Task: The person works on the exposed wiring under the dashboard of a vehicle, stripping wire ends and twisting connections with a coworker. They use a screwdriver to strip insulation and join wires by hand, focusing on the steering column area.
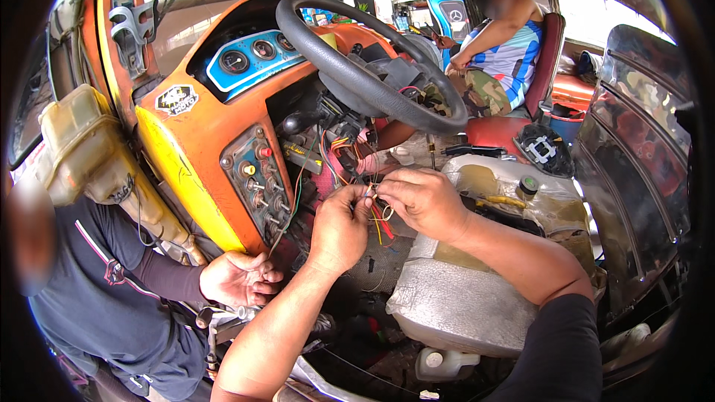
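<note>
In the middle of the view, below the steering wheel (357,78), both my hands meet over thin electrical wires (386,214). My left hand (341,227) pinches a wire between thumb and forefinger. Close against it, my right hand (426,203) is closed in a pinch on the same wires, its fingertips nearly touching the left ones. Loose yellow, red and whitish ends hang under my fingers. Above, a bundle of coloured wires (341,150) comes down from the opened steering column (339,113). The exact joint between my fingertips is too small to make out.
At the left stands a person whose hand (242,279) is beside a thin green wire (296,205). An orange dashboard with a switch panel (257,179) borders my left side. A silver-covered engine box (462,301) lies right. Another person (506,52) sits at the far right.
</note>
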Tool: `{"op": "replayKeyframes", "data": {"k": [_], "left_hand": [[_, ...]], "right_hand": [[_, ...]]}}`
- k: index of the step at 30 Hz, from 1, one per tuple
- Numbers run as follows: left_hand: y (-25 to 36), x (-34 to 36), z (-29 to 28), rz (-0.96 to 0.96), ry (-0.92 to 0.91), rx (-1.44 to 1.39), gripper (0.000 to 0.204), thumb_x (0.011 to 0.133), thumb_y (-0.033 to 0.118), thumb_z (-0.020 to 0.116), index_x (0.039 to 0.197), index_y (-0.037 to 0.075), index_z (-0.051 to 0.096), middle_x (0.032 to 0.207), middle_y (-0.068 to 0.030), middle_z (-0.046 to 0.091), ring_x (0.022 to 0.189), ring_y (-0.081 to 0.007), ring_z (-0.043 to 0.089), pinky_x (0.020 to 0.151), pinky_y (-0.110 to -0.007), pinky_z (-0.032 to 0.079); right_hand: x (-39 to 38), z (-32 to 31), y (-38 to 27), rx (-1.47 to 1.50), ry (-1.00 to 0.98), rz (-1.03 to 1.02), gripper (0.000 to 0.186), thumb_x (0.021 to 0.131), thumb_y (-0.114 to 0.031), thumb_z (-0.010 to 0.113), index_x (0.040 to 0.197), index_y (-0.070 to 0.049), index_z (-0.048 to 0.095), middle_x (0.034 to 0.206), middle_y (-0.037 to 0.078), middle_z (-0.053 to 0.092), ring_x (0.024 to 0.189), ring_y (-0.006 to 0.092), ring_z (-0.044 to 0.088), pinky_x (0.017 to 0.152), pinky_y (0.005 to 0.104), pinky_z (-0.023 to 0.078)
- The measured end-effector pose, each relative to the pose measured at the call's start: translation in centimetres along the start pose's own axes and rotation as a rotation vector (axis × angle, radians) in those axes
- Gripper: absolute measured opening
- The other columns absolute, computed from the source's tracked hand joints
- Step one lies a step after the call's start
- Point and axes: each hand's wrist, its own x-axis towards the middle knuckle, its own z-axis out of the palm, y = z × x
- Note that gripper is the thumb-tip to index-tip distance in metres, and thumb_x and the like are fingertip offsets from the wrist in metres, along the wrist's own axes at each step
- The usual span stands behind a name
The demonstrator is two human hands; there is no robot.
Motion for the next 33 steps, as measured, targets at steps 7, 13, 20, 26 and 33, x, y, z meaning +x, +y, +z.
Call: {"op": "replayKeyframes", "data": {"k": [7, 13, 20, 26, 33], "left_hand": [[0.1, 0.4, -0.4, 0.126, 0.014, 0.024, 0.016, 0.105, 0.01, 0.073, 0.116, 0.0, 0.08, 0.092, -0.0119, 0.079, 0.079, -0.0151, 0.067, 0.078, -0.034, 0.056], [1.2, 0.5, -1.2, -0.048, -0.194, -0.013, 0.019, 0.103, 0.014, 0.074, 0.117, 0.001, 0.08, 0.102, -0.0194, 0.078, 0.091, -0.0325, 0.077, 0.083, -0.042, 0.059], [1.1, 0.4, -1.9, 0.137, -0.173, 0.151, 0.016, 0.099, 0.006, 0.075, 0.113, 0.0, 0.08, 0.094, -0.0173, 0.075, 0.087, -0.0331, 0.075, 0.078, -0.042, 0.058], [1.1, -0.5, -1.3, 0.2, -0.051, 0.222, 0.012, 0.095, 0.004, 0.076, 0.107, 0.002, 0.08, 0.096, -0.0187, 0.076, 0.092, -0.0377, 0.076, 0.08, -0.045, 0.061], [1.0, -0.1, -1.7, 0.13, -0.06, 0.088, 0.011, 0.097, 0.005, 0.076, 0.106, 0.0, 0.078, 0.095, -0.0178, 0.078, 0.08, -0.0328, 0.075, 0.074, -0.041, 0.058]], "right_hand": [[0.1, 0.1, -0.2, 0.032, -0.06, 0.045, 0.022, 0.09, -0.005, 0.078, 0.112, -0.007, 0.075, 0.111, 0.009, 0.072, 0.096, 0.0324, 0.076, 0.081, 0.0435, 0.062], [0.2, -0.2, -0.1, 0.051, 0.015, -0.008, 0.017, 0.091, 0.0, 0.078, 0.107, -0.003, 0.073, 0.106, 0.011, 0.071, 0.092, 0.0339, 0.076, 0.078, 0.0432, 0.062], [0.7, -0.6, -0.4, 0.169, -0.128, 0.076, 0.015, 0.092, 0.0, 0.078, 0.106, -0.001, 0.072, 0.106, 0.013, 0.072, 0.093, 0.0362, 0.074, 0.08, 0.0419, 0.061], [0.6, -0.3, 0.8, 0.44, -0.463, 0.562, 0.014, 0.102, -0.015, 0.071, 0.105, -0.001, 0.072, 0.086, 0.012, 0.07, 0.075, 0.0275, 0.072, 0.067, 0.0411, 0.057], [-0.1, -0.3, 0.1, 1.0, -0.294, 0.804, 0.022, 0.106, -0.024, 0.07, 0.114, -0.003, 0.069, 0.09, 0.01, 0.067, 0.072, 0.0206, 0.07, 0.065, 0.035, 0.057]]}}
